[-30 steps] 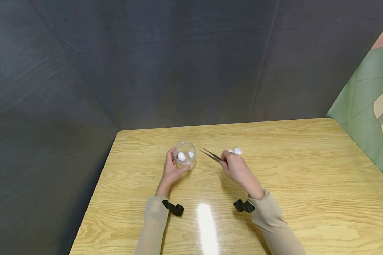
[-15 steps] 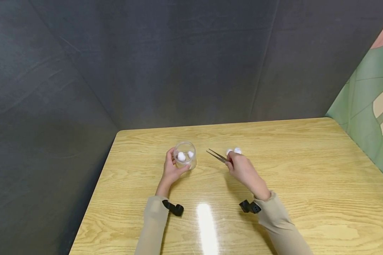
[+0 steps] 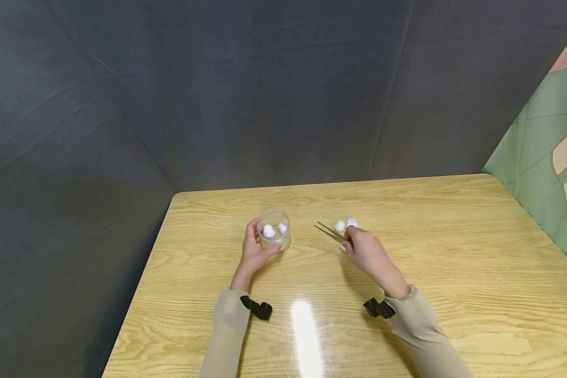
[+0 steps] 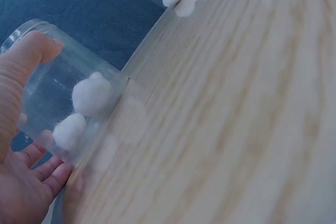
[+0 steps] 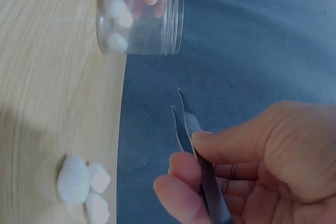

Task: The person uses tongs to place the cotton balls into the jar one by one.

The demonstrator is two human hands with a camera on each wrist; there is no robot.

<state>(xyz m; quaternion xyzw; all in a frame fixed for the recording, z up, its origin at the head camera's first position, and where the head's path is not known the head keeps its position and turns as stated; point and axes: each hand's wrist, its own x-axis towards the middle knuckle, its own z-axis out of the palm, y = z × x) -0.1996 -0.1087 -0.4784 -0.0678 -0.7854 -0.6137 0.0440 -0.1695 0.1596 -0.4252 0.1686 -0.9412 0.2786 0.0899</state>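
Note:
My left hand [image 3: 254,255] grips a clear plastic jar [image 3: 284,242] that stands upright on the table, its mouth uncovered. Inside it lie white cotton balls [image 4: 91,94], seen through the wall in both wrist views. The fingers of my right hand [image 3: 369,254] pinch metal tweezers [image 3: 329,232], whose tips are spread apart with nothing between them. They point left toward the jar. Several loose cotton balls [image 5: 74,180] sit on the table just beyond and beneath the right hand; in the head view that hand partly covers them.
The wood-grain table [image 3: 453,273] reaches back to a dark fabric wall [image 3: 283,94]. At the right hangs a green leaf-patterned surface [image 3: 538,152]. A black camera is strapped to each wrist, and a bright light reflection lies on the tabletop between the forearms.
My right hand has moved right with the tweezers, away from the jar, and more of the loose cotton balls now shows. The left hand and jar have stayed in place.

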